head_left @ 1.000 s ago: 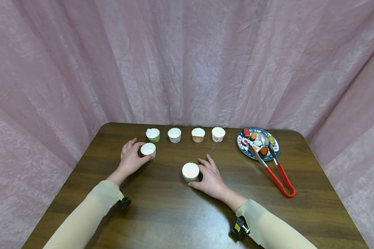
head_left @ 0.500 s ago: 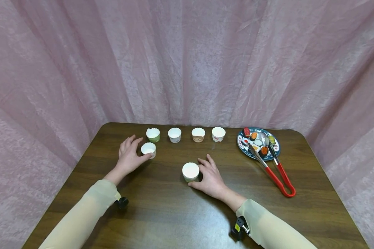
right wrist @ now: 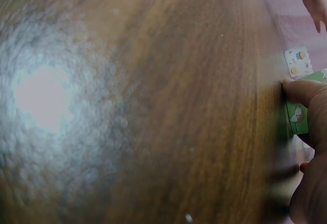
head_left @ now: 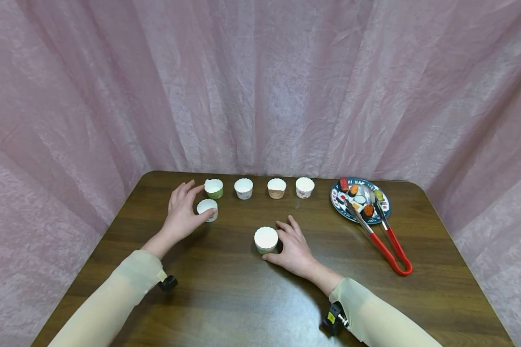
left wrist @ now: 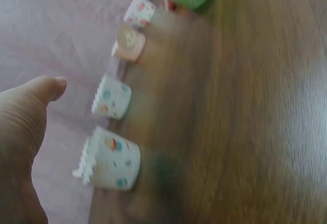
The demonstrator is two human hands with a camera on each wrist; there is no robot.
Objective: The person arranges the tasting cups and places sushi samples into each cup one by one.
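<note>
My left hand point(head_left: 183, 212), fingers spread, hovers around a white patterned paper baking cup point(head_left: 207, 210). In the head view its thumb overlaps the cup's near side; the left wrist view shows the thumb point(left wrist: 51, 87) standing away from that same cup point(left wrist: 115, 160). The fingertips come right up to the rim of a green baking cup point(head_left: 214, 189) behind. At the table's middle, my right hand point(head_left: 293, 248) holds another green baking cup point(head_left: 266, 241) between thumb and fingers, upright and close over the wood. Part of this cup point(right wrist: 297, 116) is hidden by the thumb in the right wrist view.
Further baking cups stand along the back edge: a white one point(head_left: 243, 189), a brown one point(head_left: 276, 188) and a floral one point(head_left: 305, 188). At the back right, a blue-rimmed plate point(head_left: 336, 205) bears several sushi-like pieces and red-handled tongs point(head_left: 390, 248). Pink curtains surround the table.
The left hand's fingers have come off the white baking cup and spread, moving back and up toward the green cup's rim. The right hand has stayed at its green baking cup.
</note>
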